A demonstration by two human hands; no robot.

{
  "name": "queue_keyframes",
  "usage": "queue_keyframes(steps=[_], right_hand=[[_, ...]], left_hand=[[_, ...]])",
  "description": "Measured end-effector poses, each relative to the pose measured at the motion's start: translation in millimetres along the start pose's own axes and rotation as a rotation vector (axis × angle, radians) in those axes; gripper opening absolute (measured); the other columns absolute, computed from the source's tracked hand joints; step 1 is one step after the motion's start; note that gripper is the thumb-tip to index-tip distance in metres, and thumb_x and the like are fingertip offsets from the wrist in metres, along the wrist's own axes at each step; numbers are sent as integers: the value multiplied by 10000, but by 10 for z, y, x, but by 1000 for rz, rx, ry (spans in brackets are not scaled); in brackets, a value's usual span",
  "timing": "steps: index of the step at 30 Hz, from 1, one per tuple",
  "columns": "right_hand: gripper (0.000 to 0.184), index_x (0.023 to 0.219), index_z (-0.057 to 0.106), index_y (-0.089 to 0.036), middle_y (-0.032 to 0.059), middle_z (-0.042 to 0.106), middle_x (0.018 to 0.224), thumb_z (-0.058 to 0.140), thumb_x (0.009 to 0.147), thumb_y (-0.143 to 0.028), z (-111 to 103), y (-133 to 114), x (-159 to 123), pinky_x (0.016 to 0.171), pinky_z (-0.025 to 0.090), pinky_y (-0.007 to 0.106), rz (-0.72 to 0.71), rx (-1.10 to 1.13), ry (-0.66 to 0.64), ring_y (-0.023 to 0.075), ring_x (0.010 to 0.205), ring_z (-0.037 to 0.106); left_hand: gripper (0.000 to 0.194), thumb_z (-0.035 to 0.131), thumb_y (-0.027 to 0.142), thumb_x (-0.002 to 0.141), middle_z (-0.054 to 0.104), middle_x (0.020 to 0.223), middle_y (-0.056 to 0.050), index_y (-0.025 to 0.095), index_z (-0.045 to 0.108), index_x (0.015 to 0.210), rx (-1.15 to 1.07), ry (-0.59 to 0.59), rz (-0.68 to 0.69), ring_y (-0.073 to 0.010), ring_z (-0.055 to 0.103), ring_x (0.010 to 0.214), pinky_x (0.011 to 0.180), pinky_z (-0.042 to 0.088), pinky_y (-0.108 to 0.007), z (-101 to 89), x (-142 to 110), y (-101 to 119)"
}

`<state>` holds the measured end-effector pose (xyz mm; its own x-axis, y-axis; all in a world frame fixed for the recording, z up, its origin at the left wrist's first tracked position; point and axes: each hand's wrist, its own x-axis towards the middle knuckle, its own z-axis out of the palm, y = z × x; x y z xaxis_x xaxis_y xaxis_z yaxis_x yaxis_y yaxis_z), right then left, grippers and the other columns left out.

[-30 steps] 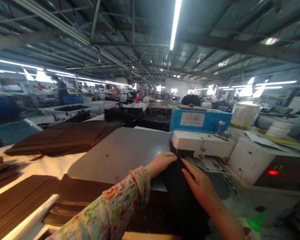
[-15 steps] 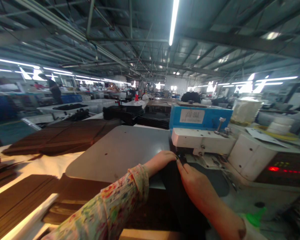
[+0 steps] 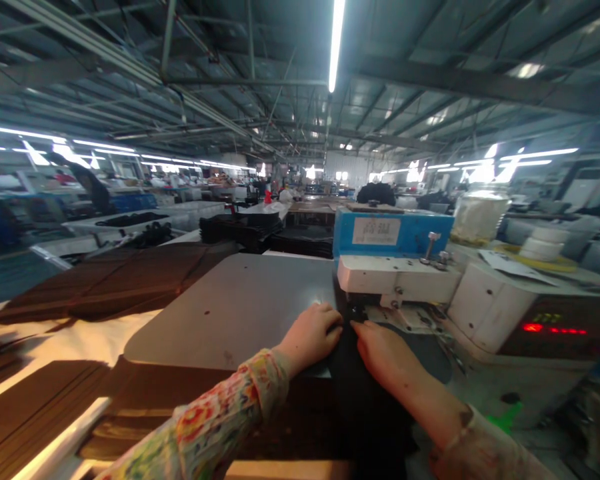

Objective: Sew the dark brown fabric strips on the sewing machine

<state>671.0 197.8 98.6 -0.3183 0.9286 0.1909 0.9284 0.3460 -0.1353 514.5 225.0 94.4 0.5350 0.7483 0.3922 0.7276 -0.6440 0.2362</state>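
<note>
Left hand (image 3: 310,337) shifted off right hand (image 3: 387,353); both hands' fingers pressed black fabric (image 3: 347,387), grip unclear. Positioning, seemingly; machine (image 3: 395,277) needed fabric flat next.

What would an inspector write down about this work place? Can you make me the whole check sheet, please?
Surface: grey metal plate, a few small dark spots.
Job's things: black fabric beside the white machine arm.
Clutter: jar, paper sheet and white spool-like thing by the machine; brown stacks at left.
Hands: left hand and right hand both touch the fabric; grip unclear.
Cables: thin lines near the machine, too blurred to name.
Surroundings: lit ceiling lamp; a person far off at left.
</note>
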Motion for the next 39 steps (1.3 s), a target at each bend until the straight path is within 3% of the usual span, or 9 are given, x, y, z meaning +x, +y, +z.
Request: queue_keyframes(steps=[4, 14, 23, 39], right_hand=[[344, 1045, 592, -156, 110, 643, 1001, 346, 809, -116, 68, 101, 115, 811, 418, 278, 32, 49, 35, 188, 942, 588], [316, 909, 654, -174, 99, 670, 951, 373, 775, -119, 20, 191, 402, 781, 435, 286, 42, 26, -47, 195, 893, 614], [328, 1044, 599, -128, 121, 633, 1027, 351, 833, -164, 115, 165, 273, 837, 413, 277, 79, 15, 105, 186, 961, 578], [301, 1012, 617, -137, 100, 652, 991, 400, 813, -196, 120, 191, 312, 817, 423, 265, 100, 78, 135, 186, 939, 588]], left_hand=[[220, 429, 303, 831, 551, 915, -45, 214, 584, 960, 115, -10, 6, -199, 492, 863, 742, 411, -321, 18, -8, 17], [327, 406, 414, 833, 536, 986, -56, 223, 545, 1059, 148, -20, -20, -228, 473, 920, 737, 407, -357, 63, 23, 23], [371, 406, 437, 829, 541, 1050, -63, 221, 535, 1102, 131, -13, 19, -233, 475, 958, 773, 407, -367, 85, -2, 31], [371, 404, 433, 837, 542, 1079, -63, 217, 551, 1100, 108, -13, 50, -224, 481, 976, 828, 409, -358, 77, 5, 19]])
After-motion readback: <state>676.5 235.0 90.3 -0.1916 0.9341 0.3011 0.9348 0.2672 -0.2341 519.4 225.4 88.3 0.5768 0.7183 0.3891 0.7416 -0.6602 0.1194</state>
